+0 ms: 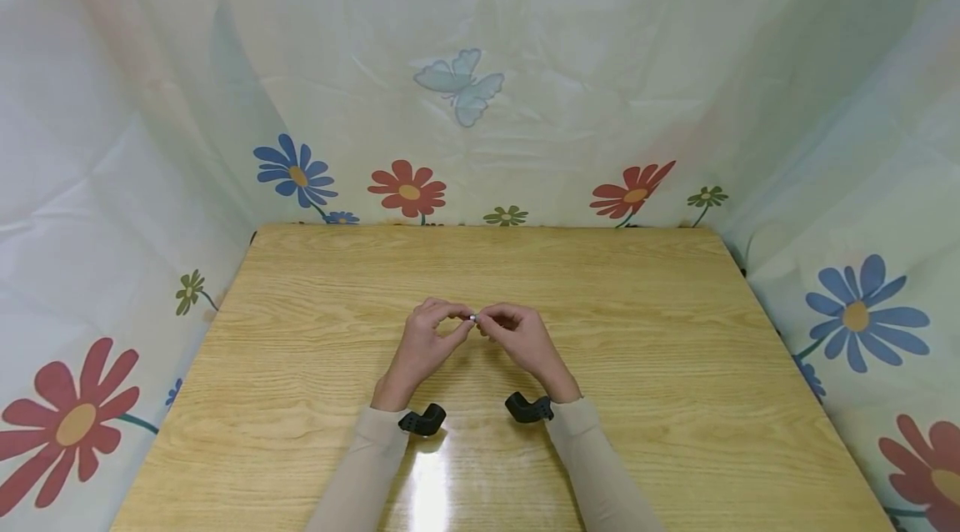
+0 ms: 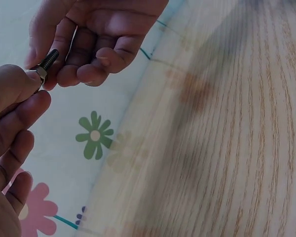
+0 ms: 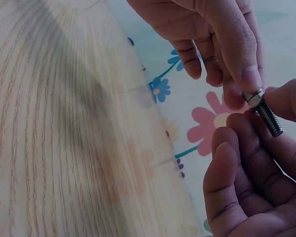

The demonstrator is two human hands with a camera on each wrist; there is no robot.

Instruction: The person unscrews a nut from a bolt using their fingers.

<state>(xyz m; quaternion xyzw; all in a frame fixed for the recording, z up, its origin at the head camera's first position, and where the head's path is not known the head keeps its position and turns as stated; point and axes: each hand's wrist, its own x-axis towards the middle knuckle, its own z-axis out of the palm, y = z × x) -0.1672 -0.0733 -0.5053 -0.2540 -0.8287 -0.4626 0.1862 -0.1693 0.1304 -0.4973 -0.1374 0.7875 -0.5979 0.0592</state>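
Fingertips of both hands meet over the middle of the table around a small metal bolt [image 3: 271, 120] with a dark threaded shank. My left hand [image 1: 425, 342] pinches its head end between thumb and forefinger, covering most of the head. Close to that end a hex nut [image 3: 256, 100] sits on the shank. From the other side my right hand [image 1: 522, 342] holds the nut, thumb and forefinger at its edges. In the left wrist view the bare thread [image 2: 50, 59] sticks out past the nut toward the right palm. The right hand's other fingers are loosely curled.
Beneath the hands lies a wood-grain table [image 1: 637, 298]. A pale curtain [image 1: 570, 40] printed with flowers and a butterfly hangs behind it and along both sides. Black wrist cameras sit on the left wrist [image 1: 423, 420] and the right wrist [image 1: 528, 409].
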